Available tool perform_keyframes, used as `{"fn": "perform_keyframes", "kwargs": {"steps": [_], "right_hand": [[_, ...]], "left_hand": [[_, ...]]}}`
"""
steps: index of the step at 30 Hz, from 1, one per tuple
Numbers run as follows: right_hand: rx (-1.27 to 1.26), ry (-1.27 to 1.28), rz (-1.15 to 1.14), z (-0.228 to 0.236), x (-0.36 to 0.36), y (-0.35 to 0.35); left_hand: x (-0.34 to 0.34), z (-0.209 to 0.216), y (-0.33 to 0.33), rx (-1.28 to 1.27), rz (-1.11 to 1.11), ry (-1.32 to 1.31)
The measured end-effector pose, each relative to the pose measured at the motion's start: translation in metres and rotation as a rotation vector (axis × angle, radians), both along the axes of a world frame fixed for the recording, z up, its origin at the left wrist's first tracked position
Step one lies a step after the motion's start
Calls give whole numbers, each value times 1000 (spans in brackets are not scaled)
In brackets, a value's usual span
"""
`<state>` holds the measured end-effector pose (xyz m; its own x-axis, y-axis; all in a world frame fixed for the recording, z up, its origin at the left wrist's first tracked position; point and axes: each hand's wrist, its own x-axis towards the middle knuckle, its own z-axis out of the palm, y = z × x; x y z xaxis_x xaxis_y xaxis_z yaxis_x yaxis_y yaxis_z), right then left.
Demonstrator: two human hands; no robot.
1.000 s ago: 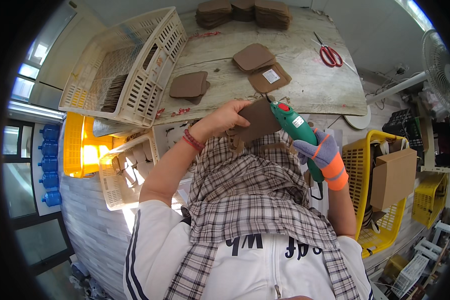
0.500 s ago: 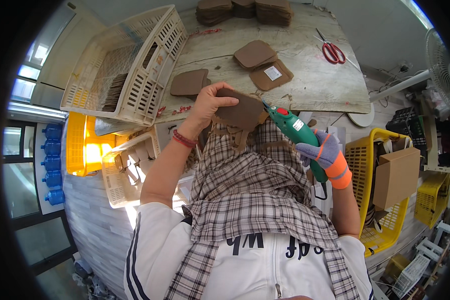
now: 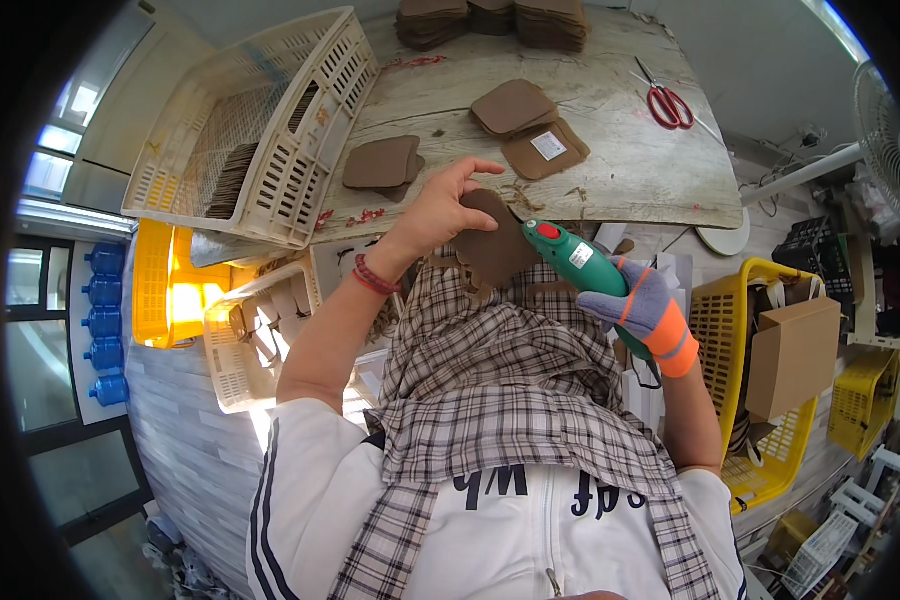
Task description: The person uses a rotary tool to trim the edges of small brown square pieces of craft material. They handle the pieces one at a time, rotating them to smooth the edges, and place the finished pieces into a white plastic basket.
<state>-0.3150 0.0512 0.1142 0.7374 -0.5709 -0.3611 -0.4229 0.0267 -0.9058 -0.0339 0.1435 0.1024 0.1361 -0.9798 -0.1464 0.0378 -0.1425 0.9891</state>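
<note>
The left hand (image 3: 440, 205) is bare, with a red band at the wrist, and it pinches a flat brown leather-like piece (image 3: 495, 245) by its upper left edge, thumb and fingers closed on it while the index finger sticks up free. The piece hangs just off the near edge of the worktop (image 3: 620, 170), over the person's plaid lap, its long axis running from upper left down to lower right.

The right hand (image 3: 650, 315), in a grey glove with orange bands, is wrapped fully around the grip of a green power tool (image 3: 575, 258) with a red button on top. The tool's long axis slopes from the glove at lower right up to its nose at upper left, so the nose points straight at the right edge of the held piece and looks to be touching it or just beside it; the exact contact cannot be made out. The piece thus lies to the left of and slightly above the right hand, and the left hand is the nearer of the 2, since it already grips it.

Farther out on the worktop lie 2 small stacks of similar brown pieces (image 3: 382, 163), one nearby piece bearing a white label (image 3: 548, 146), and red-handled scissors (image 3: 668, 103). A cream slotted crate (image 3: 270, 120) stands at the worktop's left end.
</note>
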Motion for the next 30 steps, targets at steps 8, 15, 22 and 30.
{"fn": "perform_keyframes", "kwargs": {"steps": [8,15,22,30], "right_hand": [[66,-31,6,6,13,-3],[-4,-38,60,-1,14,-7],[10,-25,63,-7,22,-9],[182,-138,-60,-13,33,-8]], "left_hand": [[-1,15,-1,44,-121,-151],[2,23,-4,61,-149,-221],[7,10,-5,113,-205,-106],[20,-15,-2,194,-40,245]]}}
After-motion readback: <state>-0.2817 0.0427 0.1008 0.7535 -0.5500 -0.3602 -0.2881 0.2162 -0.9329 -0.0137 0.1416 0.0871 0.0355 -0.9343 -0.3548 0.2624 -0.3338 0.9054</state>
